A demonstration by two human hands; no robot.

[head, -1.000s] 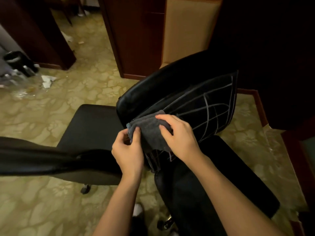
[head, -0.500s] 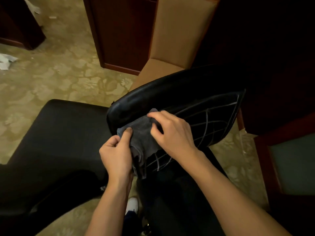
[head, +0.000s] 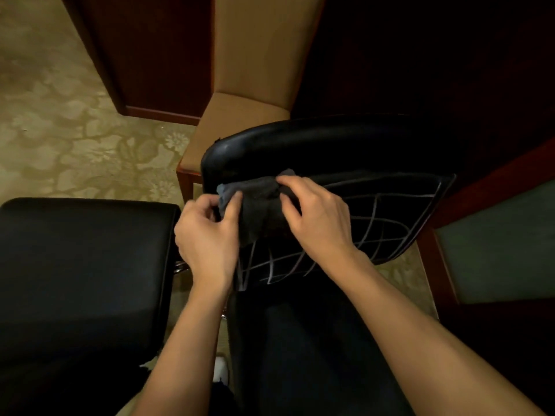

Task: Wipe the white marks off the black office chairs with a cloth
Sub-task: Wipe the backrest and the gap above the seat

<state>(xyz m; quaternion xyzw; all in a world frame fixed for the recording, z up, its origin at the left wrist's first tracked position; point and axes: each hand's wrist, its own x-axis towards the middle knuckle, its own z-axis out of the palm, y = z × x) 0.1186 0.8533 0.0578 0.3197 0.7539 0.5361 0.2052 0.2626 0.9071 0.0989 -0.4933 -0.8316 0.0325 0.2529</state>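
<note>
A black office chair (head: 300, 145) stands in front of me with its backrest facing me. White crossing lines (head: 375, 223) cover the backrest's face. A dark grey cloth (head: 258, 205) lies bunched against the upper left of that face. My left hand (head: 207, 235) pinches the cloth's left edge between thumb and fingers. My right hand (head: 318, 217) grips the cloth's right side with curled fingers, over the marked area. A second black office chair (head: 81, 265) sits at the left, its seat towards me.
A tan upholstered chair (head: 258, 70) with a red wooden frame stands just behind the black backrest. Another wooden chair with a green seat (head: 498, 247) is at the right. Dark wooden furniture (head: 150, 55) lines the back. Patterned beige carpet (head: 66, 139) lies at the left.
My view has tilted down and drawn closer. Both hands have kept hold of the cloth and shifted it up towards the backrest's top edge, bunching it more.
</note>
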